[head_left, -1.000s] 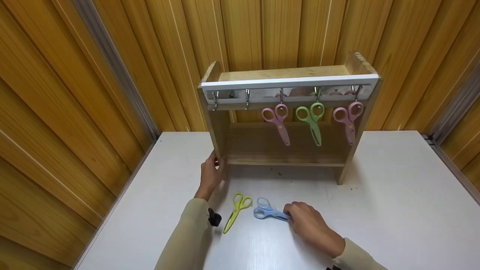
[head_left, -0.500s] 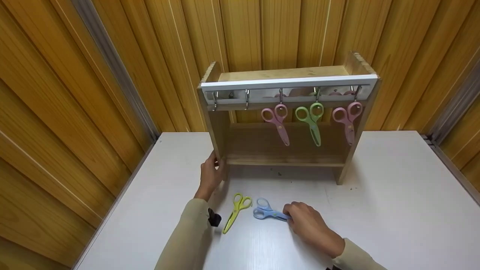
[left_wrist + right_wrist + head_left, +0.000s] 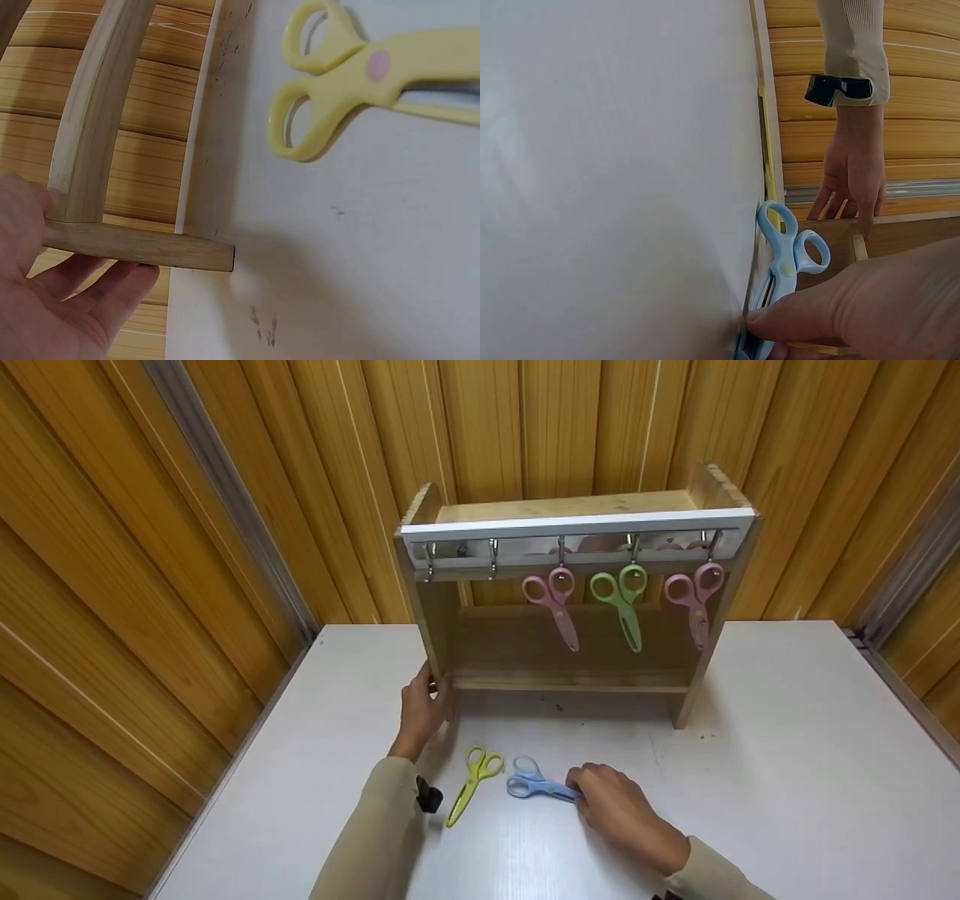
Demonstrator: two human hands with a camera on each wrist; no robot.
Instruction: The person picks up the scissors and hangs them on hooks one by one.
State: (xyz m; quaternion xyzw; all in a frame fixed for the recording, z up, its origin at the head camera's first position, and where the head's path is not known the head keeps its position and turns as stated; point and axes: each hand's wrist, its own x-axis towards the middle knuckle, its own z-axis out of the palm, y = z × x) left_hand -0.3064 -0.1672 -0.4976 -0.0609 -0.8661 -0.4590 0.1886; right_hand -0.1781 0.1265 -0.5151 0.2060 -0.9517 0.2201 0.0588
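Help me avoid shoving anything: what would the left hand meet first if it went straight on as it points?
The left hand would likely first meet the left upright of the wooden rack, which it is touching; how deep its grip sits is hard to judge.

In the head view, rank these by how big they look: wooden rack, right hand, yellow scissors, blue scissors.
1. Wooden rack
2. Right hand
3. Yellow scissors and blue scissors: unsure, since the hand hides part of the blue pair.
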